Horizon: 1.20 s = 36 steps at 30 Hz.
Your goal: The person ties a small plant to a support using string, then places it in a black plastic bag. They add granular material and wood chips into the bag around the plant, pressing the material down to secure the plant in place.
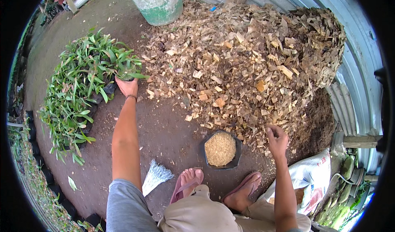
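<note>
On the left, my left hand (127, 85) grips a dark pot holding a leafy green plant (126, 62), at the edge of a dense group of similar plants (71, 93). Over the lower right part of a heap of wood chips and dry leaves (222, 62), my right hand (277, 139) has its fingers bent and thumb close to them; whether it holds anything cannot be told. Between my feet and the heap stands a black plastic grow bag (238, 153) filled with pale husks or shavings (220, 148).
A green, whitish-stained bucket (160, 6) stands at the top. A white woven sack (314, 170) leans open at the lower right. A bundle of whitish strings (156, 176) lies beside my left foot. Corrugated metal sheeting (364, 65) borders the heap.
</note>
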Available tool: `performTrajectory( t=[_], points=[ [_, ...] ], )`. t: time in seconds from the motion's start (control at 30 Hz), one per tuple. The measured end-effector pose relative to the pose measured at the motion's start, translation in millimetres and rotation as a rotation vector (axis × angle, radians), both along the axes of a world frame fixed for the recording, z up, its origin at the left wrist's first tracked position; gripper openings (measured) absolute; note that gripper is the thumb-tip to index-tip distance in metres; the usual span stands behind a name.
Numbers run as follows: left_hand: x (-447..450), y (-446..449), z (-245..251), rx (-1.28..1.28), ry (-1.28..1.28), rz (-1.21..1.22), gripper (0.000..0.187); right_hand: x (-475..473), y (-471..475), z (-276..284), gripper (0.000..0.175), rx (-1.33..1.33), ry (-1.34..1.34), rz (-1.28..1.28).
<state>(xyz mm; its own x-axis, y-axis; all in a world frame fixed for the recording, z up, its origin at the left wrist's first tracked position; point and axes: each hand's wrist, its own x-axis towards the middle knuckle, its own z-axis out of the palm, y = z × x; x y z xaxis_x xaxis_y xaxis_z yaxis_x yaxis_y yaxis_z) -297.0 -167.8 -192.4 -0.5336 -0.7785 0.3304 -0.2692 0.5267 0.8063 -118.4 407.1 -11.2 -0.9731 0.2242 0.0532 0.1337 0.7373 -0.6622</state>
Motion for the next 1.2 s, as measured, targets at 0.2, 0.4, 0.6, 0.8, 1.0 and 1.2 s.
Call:
performTrajectory(
  t=[0.2,0.4,0.6,0.8,1.0,1.2],
  points=[
    [12,18,30,0.249,0.14,-0.098,0.089,7,-15,-5,0.016,-0.107,0.024,-0.041],
    [86,128,67,1.296,0.4,-0.579,0.065,9,-66,10,0.014,-0.459,0.035,-0.111],
    [165,265,119,1.927,0.348,-0.895,0.072,22,-120,47,0.099,-0.731,-0.183,0.212],
    [189,301,146,1.718,0.154,-1.109,0.064,33,-129,51,0.095,-1.036,-0.036,-0.038],
    [196,299,157,1.961,0.155,-1.08,0.057,41,-127,41,0.082,-1.135,-0.03,-0.135],
    [202,289,165,1.58,-0.014,-0.931,0.044,40,-120,36,0.076,-1.283,-0.069,-0.177]
  ],
)
